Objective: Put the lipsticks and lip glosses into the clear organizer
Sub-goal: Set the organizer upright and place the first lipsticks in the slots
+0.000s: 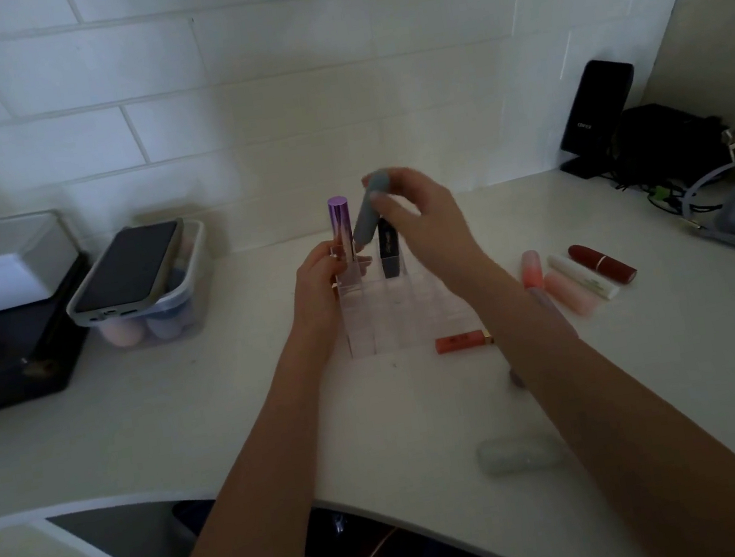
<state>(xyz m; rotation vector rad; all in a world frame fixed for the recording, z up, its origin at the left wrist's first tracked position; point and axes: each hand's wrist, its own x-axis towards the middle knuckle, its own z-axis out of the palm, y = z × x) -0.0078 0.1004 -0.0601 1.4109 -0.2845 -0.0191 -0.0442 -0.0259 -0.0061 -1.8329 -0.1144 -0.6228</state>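
Note:
The clear organizer (402, 316) stands mid-table. A purple tube (341, 227) and a black lipstick (388, 251) stand upright in its back row. My left hand (316, 286) grips the organizer's left side. My right hand (423, 217) holds a grey tube (367, 218) by its top, tilted, its lower end over a back slot between the purple and black ones. On the table lie an orange lip gloss (461, 341), a pink-capped tube (531, 269), a pale pink tube (570, 293), a white tube (582, 275), a red lipstick (602, 263) and a frosted tube (520, 453).
A tub of makeup sponges (158, 326) with a phone (127, 266) on top sits at left, beside stacked black and white boxes (2, 304). A black stand (594, 115), a dark pouch and cables (670, 147) fill the back right corner. The table's curved front edge (392, 520) is near.

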